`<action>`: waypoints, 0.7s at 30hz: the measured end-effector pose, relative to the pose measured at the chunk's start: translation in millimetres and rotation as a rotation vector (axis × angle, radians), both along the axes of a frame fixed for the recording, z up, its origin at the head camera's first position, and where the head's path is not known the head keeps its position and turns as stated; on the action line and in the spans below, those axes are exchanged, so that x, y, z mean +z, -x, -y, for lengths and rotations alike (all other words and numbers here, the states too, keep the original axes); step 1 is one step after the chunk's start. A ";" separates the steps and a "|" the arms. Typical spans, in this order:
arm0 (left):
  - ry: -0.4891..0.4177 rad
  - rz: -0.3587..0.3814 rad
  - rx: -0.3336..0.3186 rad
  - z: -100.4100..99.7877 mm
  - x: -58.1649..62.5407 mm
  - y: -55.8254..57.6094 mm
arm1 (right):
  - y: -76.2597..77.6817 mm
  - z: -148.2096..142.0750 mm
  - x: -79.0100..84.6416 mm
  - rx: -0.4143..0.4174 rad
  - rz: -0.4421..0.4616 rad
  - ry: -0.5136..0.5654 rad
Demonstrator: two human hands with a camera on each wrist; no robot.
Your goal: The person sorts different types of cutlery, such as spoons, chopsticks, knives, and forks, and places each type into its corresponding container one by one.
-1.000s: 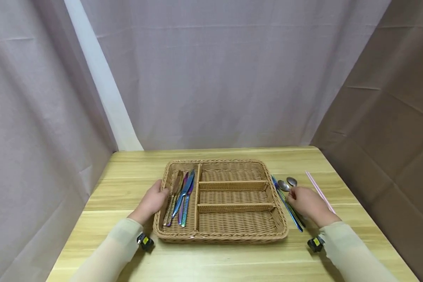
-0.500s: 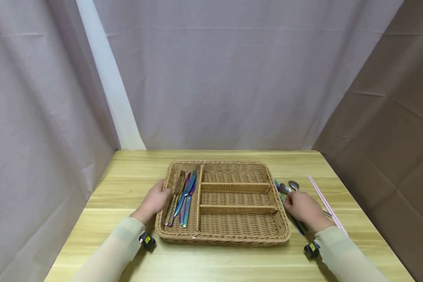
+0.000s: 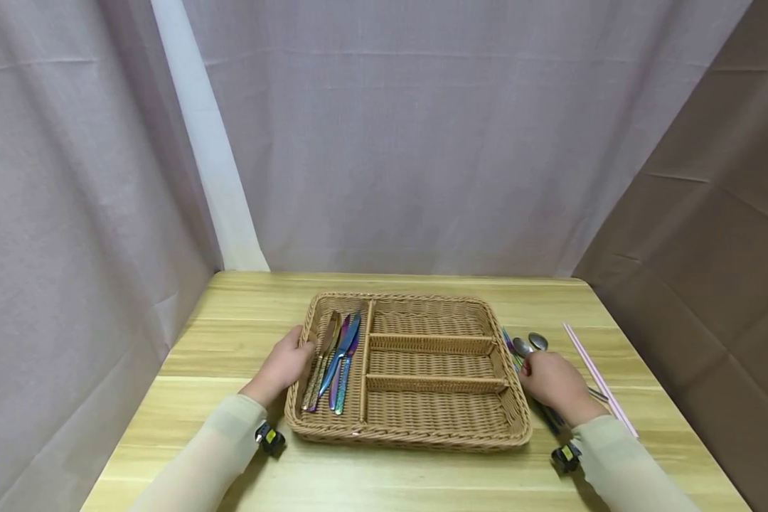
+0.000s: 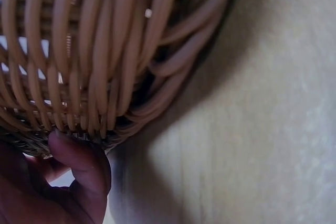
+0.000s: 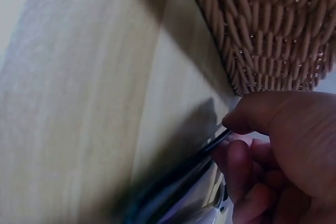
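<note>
My left hand point(image 3: 286, 363) grips the left side of a brown wicker cutlery tray point(image 3: 448, 437). In the left wrist view, my thumb lies against its woven wall point(image 4: 105, 51). Several table knives point(image 3: 340, 353), gold and iridescent, lie in the tray's long left compartment. Just right of the tray, my right hand point(image 3: 557, 384) pinches a thin, dark iridescent piece of cutlery point(image 5: 178, 177) between thumb and fingers. Its head is too hidden to tell the kind. Two spoons point(image 3: 537, 342) lie beside this hand, which partly covers them.
Pink chopsticks point(image 3: 598, 377) lie to the right of the right hand on the wooden table point(image 3: 390, 476). Dividers point(image 3: 432, 382) split the tray's right part into three compartments. Grey curtains point(image 3: 422, 142) hang behind the table.
My right hand has shifted slightly left over the cutlery, and a utensil handle shows beyond its wrist. The view has turned a little; my left hand keeps its hold on the tray.
</note>
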State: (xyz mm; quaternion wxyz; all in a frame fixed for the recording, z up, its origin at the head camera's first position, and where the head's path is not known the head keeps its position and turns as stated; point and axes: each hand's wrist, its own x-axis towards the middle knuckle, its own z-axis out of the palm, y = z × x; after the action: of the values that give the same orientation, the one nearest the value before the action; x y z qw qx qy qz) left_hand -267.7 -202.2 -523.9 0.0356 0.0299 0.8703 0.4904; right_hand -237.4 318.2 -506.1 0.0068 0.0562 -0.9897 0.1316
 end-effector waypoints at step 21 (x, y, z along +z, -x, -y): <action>-0.005 -0.031 0.005 1.2 -1.1 -1.5 | -8.4 -3.3 56.4 0.055 -0.108 0.001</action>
State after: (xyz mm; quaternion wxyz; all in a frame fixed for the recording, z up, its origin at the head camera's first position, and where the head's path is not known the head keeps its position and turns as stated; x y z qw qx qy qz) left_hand -266.2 -203.5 -524.9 0.0208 0.0356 0.8695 0.4922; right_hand -229.0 321.5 -449.7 0.0567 0.0905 -0.9859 0.1289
